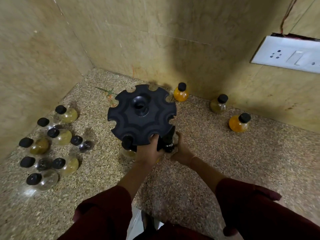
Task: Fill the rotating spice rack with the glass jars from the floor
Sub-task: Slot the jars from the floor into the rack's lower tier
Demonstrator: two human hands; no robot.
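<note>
Seating a jar in the spice rack [142, 115] looks like the step in hand. In the head view the rack stands on the floor [225, 161] near the corner of the walls, its notched top disc facing up.

The left hand [149, 152] grips the disc's near rim, with its fingers [154, 138] curled up into a notch. The right hand [181, 149] holds a black-capped held jar [168, 144] just below that rim. It seems wrapped round the glass, though most of the grip is hidden. A seated jar [127, 143] hangs in the next notch to the left.

Loose jars [59, 135] cluster well off to the left, and three more [239, 122] stand near the right wall.

To do this well, the left hand should probably stop the disc turning but clear the notch it fills. The jar's neck could then slide in level, without knocking the seated glass.
</note>
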